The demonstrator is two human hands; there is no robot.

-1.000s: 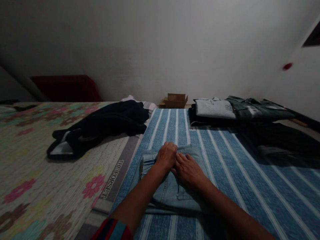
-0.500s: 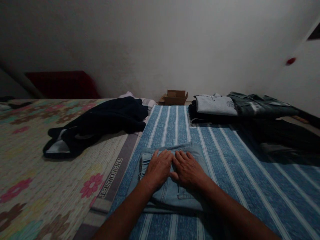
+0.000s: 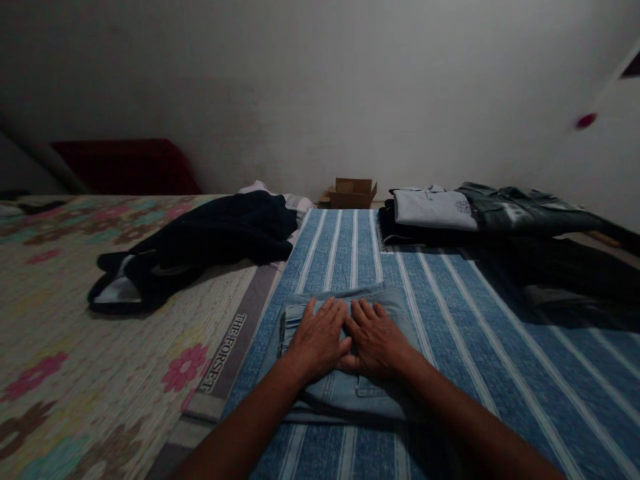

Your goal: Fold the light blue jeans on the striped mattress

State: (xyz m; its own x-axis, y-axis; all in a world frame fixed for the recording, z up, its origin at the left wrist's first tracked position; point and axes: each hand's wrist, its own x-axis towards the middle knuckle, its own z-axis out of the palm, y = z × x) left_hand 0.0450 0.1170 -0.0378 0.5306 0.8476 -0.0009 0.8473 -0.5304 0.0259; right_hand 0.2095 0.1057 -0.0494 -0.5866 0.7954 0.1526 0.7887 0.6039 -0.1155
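A folded pair of light blue jeans point(image 3: 345, 390) lies on a blue striped mat point(image 3: 500, 333) in front of me. My left hand point(image 3: 317, 337) rests flat on the jeans with its fingers stretched out. My right hand point(image 3: 377, 337) lies flat beside it, thumbs nearly touching, fingers also extended. Both palms press on the upper half of the folded denim. Neither hand grips anything.
A crumpled dark garment point(image 3: 200, 243) lies on the floral mat point(image 3: 75, 347) to the left. Folded clothes, a white shirt point(image 3: 433, 208) and a dark green one point(image 3: 520, 208), are stacked at the back right. A small cardboard box point(image 3: 353, 193) stands by the wall.
My left hand was curled in a loose fist on the jeans' far edge a second ago; it has since flattened and slid back a little. The right hand stayed flat beside it.
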